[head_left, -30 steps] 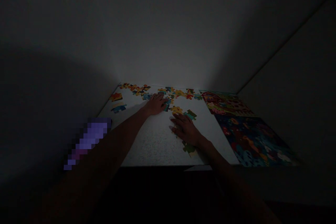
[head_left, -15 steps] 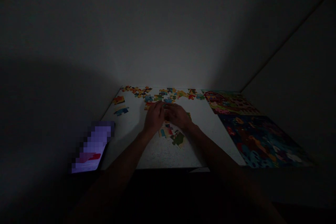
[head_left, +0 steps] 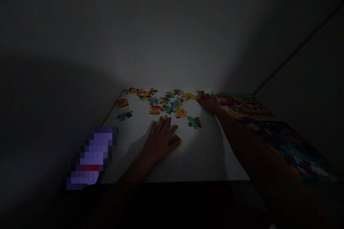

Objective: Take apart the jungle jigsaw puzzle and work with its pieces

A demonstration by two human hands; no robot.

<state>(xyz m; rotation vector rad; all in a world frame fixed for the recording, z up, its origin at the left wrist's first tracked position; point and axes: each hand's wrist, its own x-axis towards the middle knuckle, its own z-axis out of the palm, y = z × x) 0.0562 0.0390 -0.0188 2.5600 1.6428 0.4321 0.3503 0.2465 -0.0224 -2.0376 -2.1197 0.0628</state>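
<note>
Under dim light lies a white table [head_left: 204,157] with several loose colourful puzzle pieces [head_left: 172,102] scattered along its far side. My left hand [head_left: 161,139] lies flat on the table, fingers stretched out, over some joined pieces; one piece [head_left: 174,139] peeks out by the thumb. My right hand [head_left: 209,102] reaches to the far right of the scatter, fingers curled on the pieces there; whether it holds one is hidden. A green and blue piece [head_left: 194,122] lies between the hands.
Two colourful puzzle pictures lie on the right: a barn scene [head_left: 242,105] and a darker one [head_left: 292,150]. A lit phone screen [head_left: 90,157] sits at the table's left edge. Two pieces [head_left: 122,109] lie apart at far left. Walls close behind.
Both hands were together at the table's middle. My right hand has reached out to the far right pieces, and my left hand has drawn back and lies flat nearer me.
</note>
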